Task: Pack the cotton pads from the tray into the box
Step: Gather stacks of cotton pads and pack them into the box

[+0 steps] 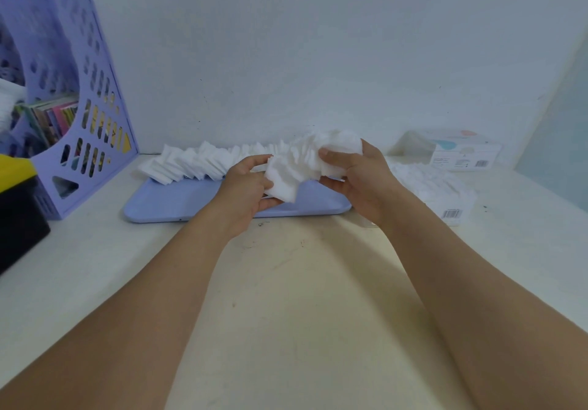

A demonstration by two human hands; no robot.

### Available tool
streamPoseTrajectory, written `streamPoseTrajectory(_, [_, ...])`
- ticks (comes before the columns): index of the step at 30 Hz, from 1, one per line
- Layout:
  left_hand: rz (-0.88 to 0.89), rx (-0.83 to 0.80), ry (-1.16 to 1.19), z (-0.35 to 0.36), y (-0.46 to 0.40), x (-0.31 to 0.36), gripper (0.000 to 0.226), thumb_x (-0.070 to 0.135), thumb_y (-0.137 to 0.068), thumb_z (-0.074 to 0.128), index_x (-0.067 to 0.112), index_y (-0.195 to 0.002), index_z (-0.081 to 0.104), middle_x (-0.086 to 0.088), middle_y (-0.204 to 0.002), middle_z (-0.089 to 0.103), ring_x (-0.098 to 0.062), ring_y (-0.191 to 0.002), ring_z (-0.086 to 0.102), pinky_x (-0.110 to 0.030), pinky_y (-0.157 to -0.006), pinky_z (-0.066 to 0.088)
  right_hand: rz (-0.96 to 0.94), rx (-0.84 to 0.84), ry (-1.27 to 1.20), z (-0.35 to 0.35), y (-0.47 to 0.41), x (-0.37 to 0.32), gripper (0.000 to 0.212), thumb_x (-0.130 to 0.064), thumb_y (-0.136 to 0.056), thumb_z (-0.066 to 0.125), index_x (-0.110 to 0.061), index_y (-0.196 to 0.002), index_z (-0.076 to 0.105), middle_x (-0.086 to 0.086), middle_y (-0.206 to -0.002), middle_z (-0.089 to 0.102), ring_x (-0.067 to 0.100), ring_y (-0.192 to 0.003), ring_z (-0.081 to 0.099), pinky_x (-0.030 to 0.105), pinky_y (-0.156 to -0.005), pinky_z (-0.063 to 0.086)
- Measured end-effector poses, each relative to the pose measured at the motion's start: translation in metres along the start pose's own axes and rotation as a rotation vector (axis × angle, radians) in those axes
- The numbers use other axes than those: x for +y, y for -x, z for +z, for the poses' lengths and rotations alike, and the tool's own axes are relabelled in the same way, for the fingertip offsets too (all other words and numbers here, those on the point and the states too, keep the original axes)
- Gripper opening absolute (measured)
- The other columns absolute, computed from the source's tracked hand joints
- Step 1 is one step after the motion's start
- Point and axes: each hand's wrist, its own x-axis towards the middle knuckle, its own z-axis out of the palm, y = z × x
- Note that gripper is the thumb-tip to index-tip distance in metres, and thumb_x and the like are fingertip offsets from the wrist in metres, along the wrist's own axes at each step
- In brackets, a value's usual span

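A lilac tray (191, 202) lies on the table against the wall. A long row of white square cotton pads (194, 163) runs along its far side. My left hand (246, 187) and my right hand (356, 174) each grip an end of a fanned bunch of pads (296, 167), held just above the tray's right half. To the right, partly hidden by my right wrist, stands the open white box (445, 196) with pads inside and a barcode on its front.
A purple magazine rack (86, 107) with books stands at the left, and a black and yellow object (19, 215) lies in front of it. A second printed box (461, 152) sits by the wall at the back right. Cream tabletop (302, 282) stretches toward me.
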Motion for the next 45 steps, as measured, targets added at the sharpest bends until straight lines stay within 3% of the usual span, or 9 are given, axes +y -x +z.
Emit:
streamPoseTrajectory(3, [0.041, 0.173, 0.008, -0.003, -0.005, 0.001, 0.055, -0.014, -0.092, 0.04, 0.018, -0.134, 0.054, -0.01, -0.132, 0.053, -0.028, -0.111, 0.061, -0.034, -0.067, 0.061, 0.011, 0.037, -0.056, 0.0, -0.004, 0.003, 0.04, -0.004, -0.089, 0.072, -0.007, -0.127, 0.061, 0.012, -0.122, 0.07, 0.028, -0.109, 0.07, 0.044, -0.084, 0.062])
streamPoseTrajectory(7, [0.149, 0.369, 0.047, -0.01, -0.009, 0.005, 0.048, -0.008, -0.093, 0.042, 0.023, -0.13, 0.05, -0.002, -0.12, 0.052, -0.013, -0.095, 0.059, -0.028, -0.067, 0.056, -0.013, 0.119, 0.276, 0.012, -0.009, 0.011, 0.034, -0.008, -0.086, 0.075, -0.009, -0.116, 0.059, 0.011, -0.115, 0.066, 0.029, -0.104, 0.069, 0.043, -0.073, 0.064])
streamPoseTrajectory(12, [0.097, 0.298, 0.058, -0.007, -0.007, 0.005, 0.054, -0.009, -0.093, 0.043, 0.02, -0.138, 0.047, -0.006, -0.121, 0.053, -0.019, -0.102, 0.062, -0.025, -0.066, 0.058, 0.091, 0.123, 0.57, 0.023, -0.012, 0.027, 0.046, -0.031, -0.069, 0.084, -0.012, -0.104, 0.06, 0.007, -0.099, 0.069, 0.031, -0.091, 0.072, 0.048, -0.08, 0.062])
streamPoseTrajectory(18, [0.062, 0.253, 0.056, -0.003, -0.006, 0.002, 0.048, -0.005, -0.093, 0.048, 0.019, -0.136, 0.05, -0.009, -0.124, 0.054, -0.024, -0.109, 0.063, -0.026, -0.07, 0.058, -0.035, 0.158, 0.87, 0.013, -0.015, 0.032, 0.055, -0.051, -0.092, 0.063, -0.011, -0.128, 0.053, 0.001, -0.116, 0.064, 0.023, -0.109, 0.057, 0.029, -0.079, 0.041])
streamPoseTrajectory(21, [0.062, 0.257, 0.035, -0.003, -0.007, 0.001, 0.047, -0.005, -0.093, 0.047, 0.018, -0.134, 0.051, -0.002, -0.111, 0.054, -0.018, -0.099, 0.062, -0.026, -0.069, 0.057, -0.037, 0.125, 0.909, 0.014, -0.012, 0.033, 0.04, -0.033, -0.106, 0.04, -0.005, -0.135, 0.043, 0.003, -0.107, 0.054, 0.019, -0.097, 0.044, 0.025, -0.063, 0.029])
streamPoseTrajectory(28, [0.094, 0.252, -0.027, -0.003, -0.008, -0.001, 0.041, -0.001, -0.092, 0.051, 0.022, -0.125, 0.056, -0.007, -0.122, 0.058, -0.023, -0.107, 0.064, -0.03, -0.078, 0.058, -0.136, 0.011, 1.251, 0.008, -0.011, 0.041, 0.026, -0.003, -0.098, 0.045, 0.001, -0.122, 0.053, 0.02, -0.126, 0.057, 0.034, -0.118, 0.052, 0.032, -0.083, 0.036])
streamPoseTrajectory(37, [0.118, 0.171, 0.0, 0.006, -0.005, -0.002, 0.041, -0.003, -0.093, 0.054, 0.013, -0.13, 0.057, -0.012, -0.126, 0.063, -0.024, -0.109, 0.066, -0.039, -0.091, 0.058, -0.401, 0.103, 0.99, 0.016, 0.001, 0.028, 0.053, 0.003, -0.089, 0.046, -0.011, -0.14, 0.052, 0.005, -0.142, 0.054, 0.021, -0.128, 0.051, 0.021, -0.099, 0.037])
streamPoseTrajectory(41, [0.087, -0.001, 0.099, 0.015, 0.006, 0.002, 0.041, -0.003, -0.094, 0.052, 0.006, -0.134, 0.058, -0.014, -0.126, 0.067, -0.027, -0.11, 0.069, -0.038, -0.089, 0.06, -0.408, 0.102, 0.686, 0.023, 0.008, 0.012, 0.033, -0.019, -0.098, 0.06, -0.016, -0.131, 0.059, -0.006, -0.114, 0.063, 0.001, -0.087, 0.059, 0.004, -0.073, 0.043])
streamPoseTrajectory(45, [-0.052, -0.146, 0.297, 0.032, 0.022, 0.007, 0.03, 0.014, -0.099, 0.052, 0.005, -0.126, 0.061, -0.016, -0.119, 0.07, -0.028, -0.102, 0.071, -0.04, -0.079, 0.061, -0.327, 0.065, 0.496, 0.016, 0.007, 0.009, 0.031, -0.013, -0.089, 0.075, -0.012, -0.119, 0.069, 0.0, -0.092, 0.063, 0.018, -0.08, 0.063, 0.026, -0.07, 0.057])
